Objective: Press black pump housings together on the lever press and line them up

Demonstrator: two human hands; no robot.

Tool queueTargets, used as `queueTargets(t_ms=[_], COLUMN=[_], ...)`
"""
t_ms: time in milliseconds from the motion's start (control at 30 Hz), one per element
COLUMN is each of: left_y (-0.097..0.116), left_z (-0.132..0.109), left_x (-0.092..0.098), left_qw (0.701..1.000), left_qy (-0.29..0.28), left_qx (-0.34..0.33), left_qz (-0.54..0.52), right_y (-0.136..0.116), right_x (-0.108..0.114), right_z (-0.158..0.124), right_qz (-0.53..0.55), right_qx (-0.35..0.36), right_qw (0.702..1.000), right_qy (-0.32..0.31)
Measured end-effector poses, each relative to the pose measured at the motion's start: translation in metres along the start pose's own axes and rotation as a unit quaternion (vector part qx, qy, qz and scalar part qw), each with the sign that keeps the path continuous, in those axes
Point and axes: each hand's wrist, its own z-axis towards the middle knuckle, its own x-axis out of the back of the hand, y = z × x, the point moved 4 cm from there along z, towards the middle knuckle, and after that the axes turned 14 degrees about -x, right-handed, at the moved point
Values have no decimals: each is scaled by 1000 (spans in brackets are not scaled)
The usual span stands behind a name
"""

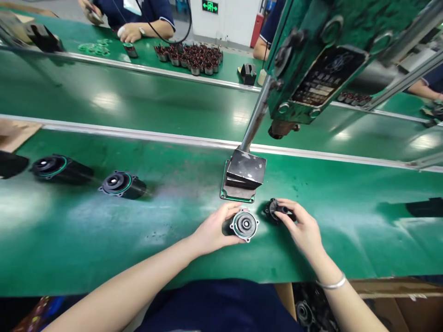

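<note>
My left hand (216, 229) is wrapped round a round motor housing (245, 224), its thumb and fingers on either side. The housing's open face points up, showing a metal flange with screw ears and a dark rotor centre. Just to the right, my right hand (302, 226) pinches a small black pump cover (273, 210) with a stub pipe. The cover is tilted and held apart from the housing. Behind both hands stands the press base with a dark metal block (246, 168) on a plate. The underside of the housing is hidden.
Two black motor housings with green seal rings, one nearer (119, 183) and one farther (60, 168), stand left. A green press head (318, 69) overhangs the bench. Copper-wound parts (190, 57) and a co-worker's hand (130, 33) are across the belt. A box of black parts (306, 313) sits below.
</note>
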Motion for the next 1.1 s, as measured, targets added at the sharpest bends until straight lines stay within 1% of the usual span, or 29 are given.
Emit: queueTargets(t_ms=[67, 133, 200, 233, 300, 433, 667, 867, 1100], left_y=[1, 1, 0, -1, -1, -1, 2, 1, 1], left_z=[0, 0, -1, -1, -2, -2, -1, -1, -2], left_x=[1, 2, 2, 2, 2, 2, 2, 1, 1], left_qw=[1000, 999, 997, 996, 992, 988, 988, 987, 984], left_qy=[-5, -7, -5, -5, -10, -18, -14, -14, -5], left_qx=[-8, -21, -39, -50, -71, -88, -102, -101, -118], left_qz=[14, 40, 67, 80, 105, 127, 115, 123, 131], right_y=[-27, -58, -84, -93, -102, -103, -102, -100, -102], right_x=[13, 20, 19, 16, 7, -3, -2, -5, -2], right_z=[3, 2, -2, -5, -9, -11, -11, -15, -11], right_qz=[14, 21, 16, 10, -4, -19, -13, -12, -16], right_qx=[10, 50, 105, 127, 148, 151, 160, 142, 143], right_qw=[1000, 998, 994, 991, 989, 988, 986, 989, 988], right_qy=[-14, -31, -33, -29, -23, -25, -40, -41, -51])
